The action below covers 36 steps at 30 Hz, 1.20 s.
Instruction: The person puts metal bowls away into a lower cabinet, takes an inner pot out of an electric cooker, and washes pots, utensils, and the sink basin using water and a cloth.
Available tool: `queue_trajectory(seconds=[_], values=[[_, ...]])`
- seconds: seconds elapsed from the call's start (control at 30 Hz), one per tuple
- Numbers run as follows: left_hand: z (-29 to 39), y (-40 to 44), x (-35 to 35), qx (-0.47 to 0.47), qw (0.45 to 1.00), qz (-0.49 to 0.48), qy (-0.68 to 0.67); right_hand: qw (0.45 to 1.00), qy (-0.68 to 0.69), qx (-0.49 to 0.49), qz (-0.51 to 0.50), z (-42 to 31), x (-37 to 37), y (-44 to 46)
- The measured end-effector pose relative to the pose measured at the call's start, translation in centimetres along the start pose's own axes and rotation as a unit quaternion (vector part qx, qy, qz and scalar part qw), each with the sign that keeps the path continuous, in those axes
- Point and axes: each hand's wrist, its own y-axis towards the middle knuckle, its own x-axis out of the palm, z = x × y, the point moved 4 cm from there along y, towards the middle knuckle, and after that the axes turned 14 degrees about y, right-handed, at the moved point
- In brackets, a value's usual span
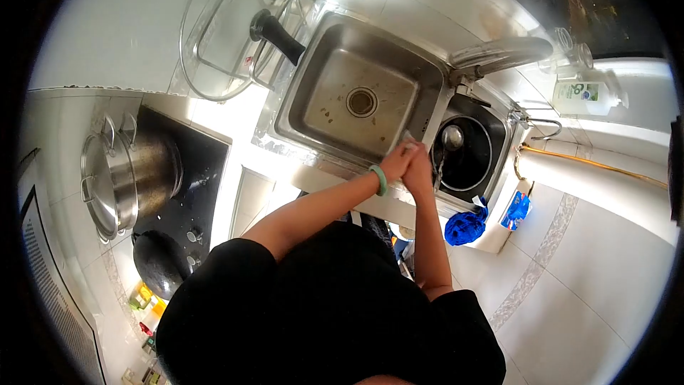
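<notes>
My left hand, with a green bangle at its wrist, is pressed against my right hand over the front right corner of the steel sink. The fingers of both hands are closed around each other. A small whitish patch shows at the fingertips; whether it is a cloth, foam or water, I cannot tell. Just right of my hands, a round metal ladle head rests inside a black pot in the smaller basin. Scraps of food lie around the drain.
A faucet rises between the basins. A glass lid with a black handle leans at the left. Beyond are a steel pot and a wok on the black cooktop. A blue bundle hangs at the right counter edge.
</notes>
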Motion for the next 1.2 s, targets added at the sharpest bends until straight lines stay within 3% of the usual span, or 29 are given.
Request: queue_trajectory(seconds=[0.03, 0.07, 0.1, 0.13, 0.2, 0.23, 0.27, 0.33, 0.37, 0.43, 0.5, 0.63, 0.67, 0.7, 0.77, 0.8, 0.87, 0.97, 1.0, 1.07, 1.2], values=[[-1.0, 0.0, -1.7, -0.049, 0.997, 0.029, 0.056, 1.000, -0.001, 0.000, -0.003, -0.9, 0.8, 0.7], [-2.1, -0.3, -3.8, -0.098, 0.987, 0.058, 0.113, 0.991, 0.105, 0.046, -0.070, -1.6, 2.1, 1.4], [-1.9, -1.1, -6.0, -0.100, 0.978, 0.096, 0.155, 0.964, 0.209, 0.092, -0.135, -2.0, 3.4, 2.1], [-1.0, -2.1, -8.4, -0.103, 0.966, 0.132, 0.196, 0.963, 0.210, 0.093, -0.139, -1.6, 4.2, 2.8], [2.1, -4.1, -12.8, -0.141, 0.946, 0.180, 0.229, 0.824, 0.470, 0.300, -0.099, 1.7, 7.2, 3.9], [1.7, -4.6, -14.6, -0.066, 0.935, 0.230, 0.260, 0.782, 0.480, 0.389, -0.076, 4.3, 8.8, 4.5], [1.2, -5.1, -16.2, 0.012, 0.916, 0.277, 0.289, 0.781, 0.481, 0.392, -0.075, 6.2, 10.3, 5.6], [1.3, -6.4, -18.5, -0.011, 0.929, 0.272, 0.253, 0.649, 0.416, 0.630, 0.096, 10.2, 12.4, 5.6], [1.5, -7.0, -19.4, -0.031, 0.938, 0.269, 0.217, 0.648, 0.415, 0.631, 0.095, 11.0, 13.2, 6.4], [1.3, -8.2, -20.5, -0.053, 0.941, 0.263, 0.208, 0.573, 0.389, 0.699, 0.177, 11.9, 14.6, 7.2], [1.0, -9.5, -20.8, -0.109, 0.947, 0.244, 0.178, 0.602, 0.420, 0.658, 0.168, 12.7, 17.0, 9.5], [0.3, -10.6, -21.0, -0.098, 0.950, 0.258, 0.145, 0.697, 0.529, 0.464, 0.137, 14.8, 21.6, 13.7], [-0.1, -10.8, -21.0, -0.099, 0.950, 0.259, 0.143, 0.698, 0.527, 0.465, 0.136, 16.0, 22.1, 14.5], [0.4, -10.8, -21.0, -0.118, 0.958, 0.242, 0.101, 0.720, 0.535, 0.408, 0.168, 18.1, 22.1, 15.6], [1.5, -11.0, -21.1, -0.135, 0.963, 0.226, 0.059, 0.853, 0.368, 0.315, 0.195, 16.2, 19.0, 16.9], [2.0, -11.0, -21.2, -0.128, 0.964, 0.225, 0.054, 0.929, 0.179, 0.266, 0.182, 12.3, 16.1, 17.2], [1.8, -11.2, -21.2, -0.121, 0.966, 0.223, 0.048, 0.940, 0.050, 0.203, 0.270, 16.1, 14.7, 17.3], [2.0, -11.3, -21.3, -0.124, 0.964, 0.236, 0.015, 0.906, 0.131, 0.200, 0.351, 16.1, 13.3, 17.2], [2.1, -11.4, -21.3, -0.124, 0.964, 0.236, 0.015, 0.905, 0.131, 0.199, 0.351, 16.8, 13.8, 17.5], [1.4, -11.4, -21.2, -0.130, 0.964, 0.232, 0.006, 0.934, -0.006, 0.057, 0.352, 16.6, 15.3, 18.3], [0.8, -11.3, -20.9, -0.123, 0.960, 0.249, -0.038, 0.966, 0.061, -0.003, 0.251, 14.7, 17.6, 21.8]])
